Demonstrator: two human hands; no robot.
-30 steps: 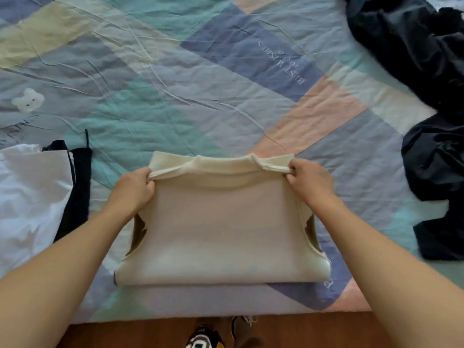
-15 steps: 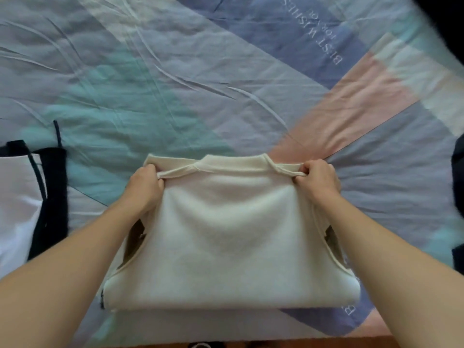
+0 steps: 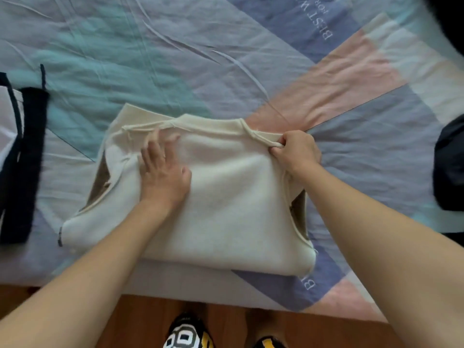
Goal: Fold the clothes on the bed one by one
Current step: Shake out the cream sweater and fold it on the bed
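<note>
A cream sweater [image 3: 238, 202] lies folded in half on the patchwork bed sheet [image 3: 175, 59], close to the near edge of the bed. My left hand [image 3: 164, 169] rests flat on its upper left part, fingers spread and pressing the cloth. My right hand [image 3: 295, 150] pinches the sweater's top right edge between thumb and fingers. The far edge of the sweater shows a thin rolled hem.
A folded white and black garment [image 3: 17, 156] lies at the left edge. Dark clothes [image 3: 449, 167] are heaped at the right edge. The wooden floor [image 3: 140, 320] and patterned slippers [image 3: 188, 334] show below the bed's near edge.
My left hand has let go of the sweater's top left corner and moved right onto the cloth, now lying flat. The right hand keeps its grip. The view has tilted down.
</note>
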